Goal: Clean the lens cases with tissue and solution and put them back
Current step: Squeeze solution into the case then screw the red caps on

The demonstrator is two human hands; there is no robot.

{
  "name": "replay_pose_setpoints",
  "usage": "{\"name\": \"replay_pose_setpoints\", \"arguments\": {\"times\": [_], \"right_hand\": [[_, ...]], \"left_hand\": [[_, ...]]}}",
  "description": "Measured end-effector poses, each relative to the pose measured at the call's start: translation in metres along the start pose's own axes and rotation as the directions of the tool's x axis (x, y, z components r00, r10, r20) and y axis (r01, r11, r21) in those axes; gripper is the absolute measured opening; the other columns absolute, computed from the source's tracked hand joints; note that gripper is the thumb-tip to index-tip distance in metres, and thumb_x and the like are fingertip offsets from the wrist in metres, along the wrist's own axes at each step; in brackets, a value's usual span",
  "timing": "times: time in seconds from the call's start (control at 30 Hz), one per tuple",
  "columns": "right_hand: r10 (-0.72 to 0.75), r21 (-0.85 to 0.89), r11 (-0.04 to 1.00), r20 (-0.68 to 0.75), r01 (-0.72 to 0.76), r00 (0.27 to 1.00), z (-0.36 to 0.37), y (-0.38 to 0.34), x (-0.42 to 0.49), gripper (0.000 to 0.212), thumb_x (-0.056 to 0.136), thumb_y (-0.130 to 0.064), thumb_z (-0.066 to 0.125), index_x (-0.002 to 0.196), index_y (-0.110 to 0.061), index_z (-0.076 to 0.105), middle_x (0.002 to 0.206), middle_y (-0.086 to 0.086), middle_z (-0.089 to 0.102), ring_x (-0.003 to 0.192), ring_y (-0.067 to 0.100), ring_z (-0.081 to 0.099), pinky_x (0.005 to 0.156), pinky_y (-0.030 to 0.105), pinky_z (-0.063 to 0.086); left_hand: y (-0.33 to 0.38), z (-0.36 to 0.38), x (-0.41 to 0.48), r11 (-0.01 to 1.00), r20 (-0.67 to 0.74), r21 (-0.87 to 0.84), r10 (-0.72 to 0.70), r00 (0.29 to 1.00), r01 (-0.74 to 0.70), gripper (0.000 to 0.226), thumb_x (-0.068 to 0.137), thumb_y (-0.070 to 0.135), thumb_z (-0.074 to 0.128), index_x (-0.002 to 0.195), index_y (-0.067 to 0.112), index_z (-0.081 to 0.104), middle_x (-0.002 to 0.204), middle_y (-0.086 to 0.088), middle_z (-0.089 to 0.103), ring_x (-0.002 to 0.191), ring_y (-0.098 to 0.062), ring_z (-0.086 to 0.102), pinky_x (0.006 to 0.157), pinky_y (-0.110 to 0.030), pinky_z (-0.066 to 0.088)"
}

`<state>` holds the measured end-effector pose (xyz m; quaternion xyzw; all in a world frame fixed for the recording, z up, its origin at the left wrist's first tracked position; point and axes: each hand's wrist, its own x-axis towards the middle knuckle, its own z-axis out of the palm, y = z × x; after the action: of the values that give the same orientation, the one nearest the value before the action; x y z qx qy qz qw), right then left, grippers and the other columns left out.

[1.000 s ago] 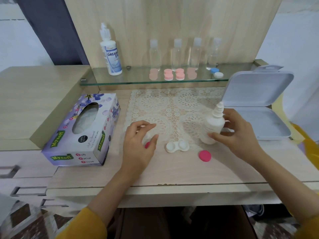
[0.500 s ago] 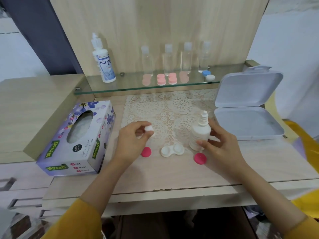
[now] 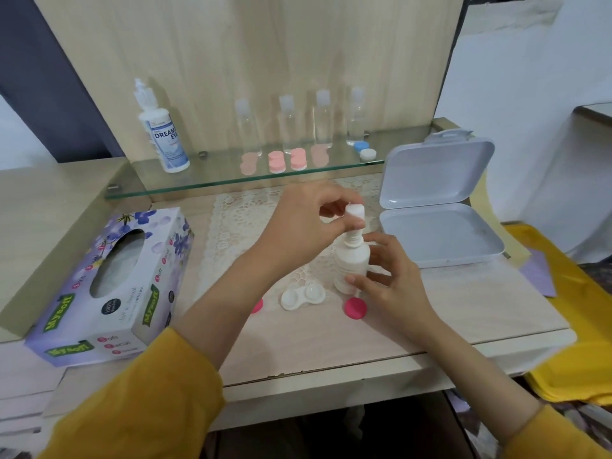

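A small white solution bottle (image 3: 351, 263) stands upright on the desk, held at its side by my right hand (image 3: 385, 283). My left hand (image 3: 304, 226) pinches the bottle's white cap (image 3: 355, 212) right over the nozzle. In front of the bottle lies an open white lens case (image 3: 303, 295) with both wells bare. One pink lid (image 3: 355, 309) lies to its right; the other pink lid (image 3: 257, 305) is partly hidden behind my left forearm. The tissue box (image 3: 112, 286) sits at the left.
An open white plastic box (image 3: 437, 236) stands at the right. The glass shelf (image 3: 205, 185) carries a large solution bottle (image 3: 162, 130), several clear bottles (image 3: 323, 119), pink lens cases (image 3: 286, 160) and a blue-and-white case (image 3: 364, 150). A lace mat (image 3: 231, 226) covers the desk's middle.
My left hand picked up the white cap from the mat and carried it right, over the bottle's nozzle. My right hand kept hold of the bottle.
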<state>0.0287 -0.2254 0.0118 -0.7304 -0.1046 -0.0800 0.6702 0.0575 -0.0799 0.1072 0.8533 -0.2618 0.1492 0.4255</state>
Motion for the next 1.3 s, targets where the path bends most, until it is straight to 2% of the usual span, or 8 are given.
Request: {"name": "replay_pose_setpoints", "arguments": {"times": [0.23, 0.43, 0.63, 0.77, 0.83, 1.0, 1.13, 1.3], "right_hand": [[0.007, 0.015, 1.000, -0.009, -0.007, 1.000, -0.001, 0.000, 0.000, 0.048, 0.073, 0.002, 0.072, 0.105, -0.028, 0.052, 0.102, 0.004, 0.065, 0.092, 0.010, 0.063, 0.077, 0.027, 0.054], [0.022, 0.027, 0.999, -0.014, -0.022, 1.000, 0.000, -0.001, 0.000, 0.048, 0.072, 0.002, 0.072, 0.102, -0.031, 0.052, 0.103, 0.004, 0.064, 0.093, 0.011, 0.063, 0.077, 0.027, 0.055], [0.037, 0.034, 0.999, -0.011, -0.036, 0.999, 0.000, -0.003, 0.000, 0.048, 0.073, 0.001, 0.072, 0.101, -0.033, 0.054, 0.100, 0.001, 0.065, 0.091, 0.014, 0.064, 0.076, 0.029, 0.055], [0.052, 0.045, 0.998, -0.017, -0.051, 0.999, 0.000, -0.002, 0.000, 0.048, 0.072, 0.002, 0.071, 0.099, -0.033, 0.055, 0.099, 0.000, 0.066, 0.090, 0.017, 0.065, 0.076, 0.034, 0.055], [0.048, 0.046, 0.998, -0.016, -0.047, 0.999, 0.000, -0.003, -0.001, 0.048, 0.072, 0.003, 0.070, 0.097, -0.036, 0.055, 0.097, -0.002, 0.066, 0.090, 0.015, 0.065, 0.075, 0.033, 0.055], [0.046, 0.049, 0.998, -0.011, -0.046, 0.999, 0.000, -0.004, 0.000, 0.047, 0.073, 0.002, 0.071, 0.098, -0.034, 0.054, 0.099, -0.001, 0.065, 0.091, 0.014, 0.064, 0.074, 0.027, 0.054], [0.048, 0.048, 0.998, -0.014, -0.047, 0.999, 0.000, -0.003, 0.000, 0.046, 0.073, 0.001, 0.071, 0.096, -0.035, 0.053, 0.100, -0.001, 0.065, 0.091, 0.015, 0.064, 0.075, 0.030, 0.055], [0.024, 0.029, 0.999, -0.018, -0.024, 1.000, 0.000, -0.003, 0.001, 0.051, 0.072, 0.002, 0.071, 0.091, -0.042, 0.054, 0.097, -0.004, 0.065, 0.091, 0.012, 0.063, 0.074, 0.029, 0.054]], "left_hand": [[-0.003, 0.004, 0.000, 0.998, 0.042, 0.053, -0.022, 0.999, 0.020, 0.023, 0.073, 0.011, 0.075, 0.095, 0.012, 0.071, 0.085, 0.003, 0.067, 0.075, -0.007, 0.061, 0.076, -0.019, 0.050], [0.002, -0.006, 0.007, 0.989, 0.337, 0.039, -0.148, 0.930, 0.144, 0.042, 0.082, 0.004, 0.064, 0.117, 0.026, 0.060, 0.107, 0.020, 0.057, 0.099, 0.000, 0.057, 0.088, -0.013, 0.046], [0.008, 0.000, 0.011, 0.980, 0.149, 0.155, -0.148, 0.978, 0.125, 0.017, 0.073, 0.027, 0.075, 0.084, 0.019, 0.064, 0.077, 0.014, 0.058, 0.067, -0.001, 0.054, 0.063, -0.014, 0.045], [0.008, -0.009, 0.015, 0.988, 0.350, 0.125, -0.132, 0.927, 0.094, 0.029, 0.082, 0.003, 0.064, 0.103, 0.021, 0.068, 0.093, 0.018, 0.059, 0.086, 0.004, 0.056, 0.083, -0.006, 0.044], [0.009, -0.010, 0.015, 0.988, 0.392, 0.120, -0.136, 0.910, 0.096, 0.035, 0.079, 0.011, 0.069, 0.110, 0.026, 0.065, 0.099, 0.021, 0.057, 0.095, 0.006, 0.054, 0.088, -0.008, 0.042], [0.004, 0.004, 0.008, 0.976, 0.141, 0.204, -0.102, 0.985, 0.072, 0.016, 0.074, 0.026, 0.074, 0.086, 0.018, 0.067, 0.079, 0.015, 0.058, 0.071, -0.001, 0.054, 0.065, -0.012, 0.043], [0.002, -0.001, 0.009, 0.992, 0.301, 0.061, -0.128, 0.945, 0.115, 0.033, 0.080, 0.004, 0.066, 0.108, 0.021, 0.066, 0.098, 0.015, 0.061, 0.091, -0.001, 0.058, 0.082, -0.011, 0.046], [0.000, 0.003, 0.007, 0.992, 0.100, 0.089, -0.097, 0.990, 0.088, 0.021, 0.071, 0.023, 0.077, 0.088, 0.020, 0.065, 0.082, 0.014, 0.061, 0.074, -0.001, 0.058, 0.070, -0.013, 0.047]]}}
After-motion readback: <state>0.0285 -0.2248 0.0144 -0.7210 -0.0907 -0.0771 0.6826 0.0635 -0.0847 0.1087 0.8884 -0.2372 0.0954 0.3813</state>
